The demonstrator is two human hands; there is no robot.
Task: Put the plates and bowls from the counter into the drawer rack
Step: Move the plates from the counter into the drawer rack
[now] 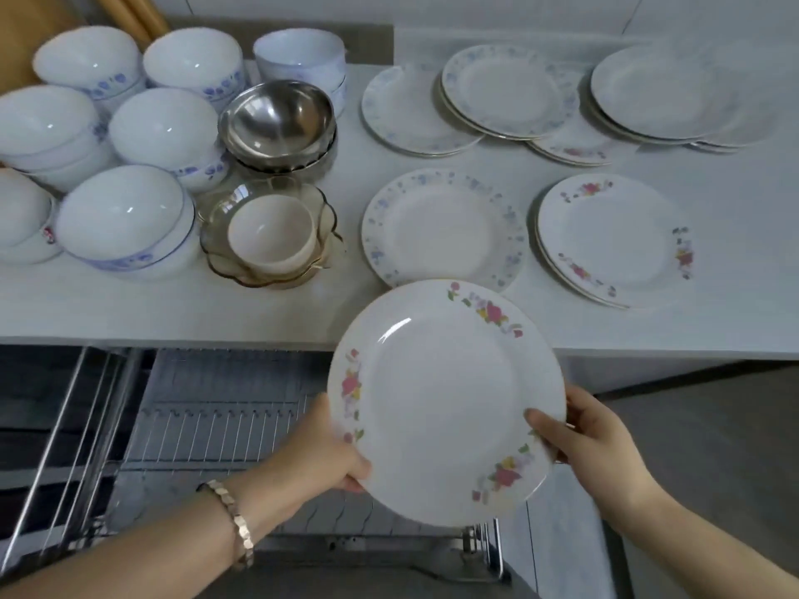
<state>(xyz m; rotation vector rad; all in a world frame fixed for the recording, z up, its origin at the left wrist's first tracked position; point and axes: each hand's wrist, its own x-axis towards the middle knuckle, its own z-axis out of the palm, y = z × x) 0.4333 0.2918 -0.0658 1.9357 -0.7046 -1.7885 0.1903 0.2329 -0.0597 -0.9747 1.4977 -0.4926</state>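
Observation:
A white plate with pink flowers (445, 404) hangs above the open drawer rack (207, 417), just in front of the counter edge. My left hand (328, 447) grips its left rim, and my right hand (579, 434) grips its right rim with the thumb on top. The wire rack below holds no dishes that I can see. More plates lie on the white counter (302, 304): a blue-flowered plate (445, 229), a pink-flowered stack (614, 239) and further stacks behind.
On the counter's left stand several white bowls with blue flowers (125, 218), stacked steel bowls (279, 123) and an amber glass dish holding a cream cup (270, 231). Grey floor lies to the right of the drawer.

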